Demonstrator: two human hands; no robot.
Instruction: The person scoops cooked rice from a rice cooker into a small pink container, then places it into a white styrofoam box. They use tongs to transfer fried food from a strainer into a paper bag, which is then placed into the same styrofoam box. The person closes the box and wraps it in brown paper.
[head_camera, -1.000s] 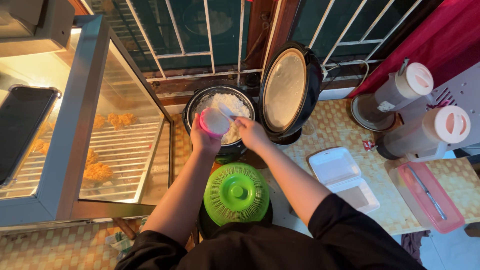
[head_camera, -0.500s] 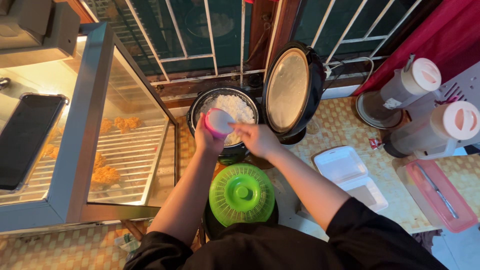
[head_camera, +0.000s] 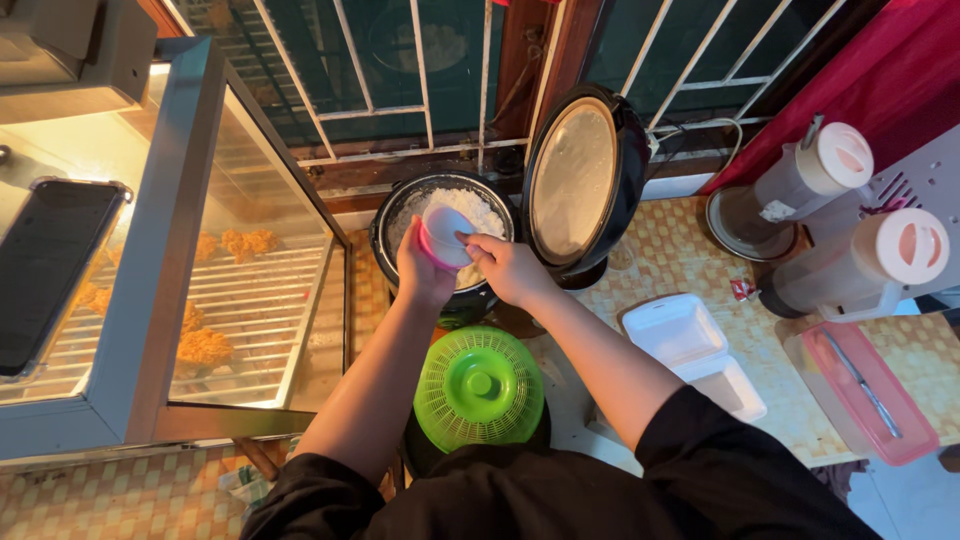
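Observation:
My left hand (head_camera: 420, 272) holds a small pink bowl (head_camera: 436, 250) tilted over an open black rice cooker (head_camera: 390, 222) full of white rice (head_camera: 478, 208). My right hand (head_camera: 512, 268) is closed right beside the bowl, with its fingertips at the rim. It grips a white rice paddle that is mostly hidden inside the bowl. The cooker's round lid (head_camera: 575, 180) stands open to the right of both hands.
A green slotted basket lid (head_camera: 478, 385) sits just below my arms. An open white foam box (head_camera: 690, 350), two jugs (head_camera: 810, 175) with pale lids and a pink tray (head_camera: 855, 390) holding a knife lie to the right. On the left is a glass case (head_camera: 220, 300) of fried pieces, with a phone (head_camera: 45, 270) on top.
The bowl has tilted and moved further over the rice. My right hand has closed in on the bowl's rim, and the paddle that was visible earlier is now mostly hidden.

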